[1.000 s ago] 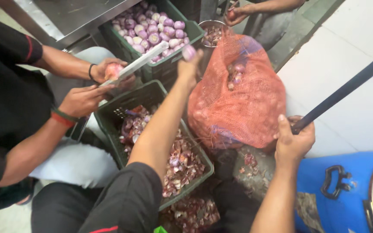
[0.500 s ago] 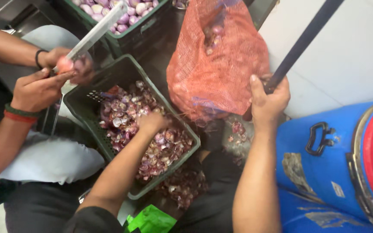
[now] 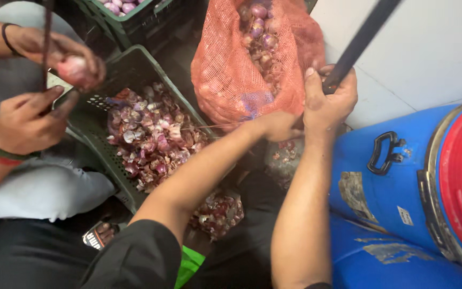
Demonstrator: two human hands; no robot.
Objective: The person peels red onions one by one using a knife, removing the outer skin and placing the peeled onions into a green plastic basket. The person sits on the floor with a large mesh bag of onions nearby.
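Orange mesh sack [image 3: 241,80] of small red onions [image 3: 260,32], propped upright between a green crate [image 3: 129,67] of onion skins [image 3: 153,136] and a blue drum [image 3: 397,176]; its lower edge is pinched shut in the left hand [image 3: 279,126] and the right hand [image 3: 330,101] is fisted on a dark bar [image 3: 362,37], apparently steadying it. A co-worker's hands [image 3: 28,115] hold a peeled onion [image 3: 73,69] and a blade over the crate, so that skins drop in.
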